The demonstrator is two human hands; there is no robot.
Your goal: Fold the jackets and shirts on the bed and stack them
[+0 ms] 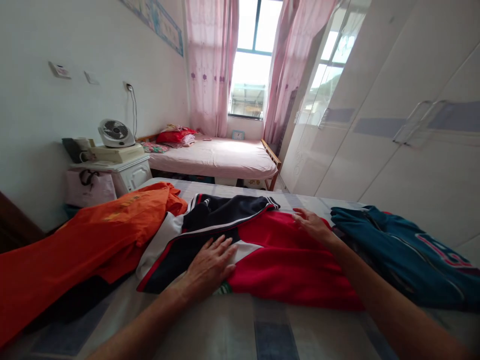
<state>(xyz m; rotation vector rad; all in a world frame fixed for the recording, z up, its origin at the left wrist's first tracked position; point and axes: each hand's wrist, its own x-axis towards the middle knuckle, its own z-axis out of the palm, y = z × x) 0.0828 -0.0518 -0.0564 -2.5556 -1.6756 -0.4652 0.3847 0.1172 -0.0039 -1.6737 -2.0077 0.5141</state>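
A red, navy and white jacket (285,270) lies spread across the bed in front of me, with one striped navy sleeve folded over its body. My left hand (212,260) rests flat on the navy and white part, fingers spread. Over the red part, near its far edge, is my right hand (311,225) with its fingers apart; whether it touches the cloth I cannot tell. To the left lies an orange garment (123,220), and a teal zipped jacket (405,250) sits folded on the right.
The bed (240,330) has a checked sheet. Beyond it stands a second bed (225,155) with a pink sheet and a pile of red cloth (176,135). A fan (116,131) sits on a white bedside cabinet (135,172). White wardrobes (393,185) line the right side.
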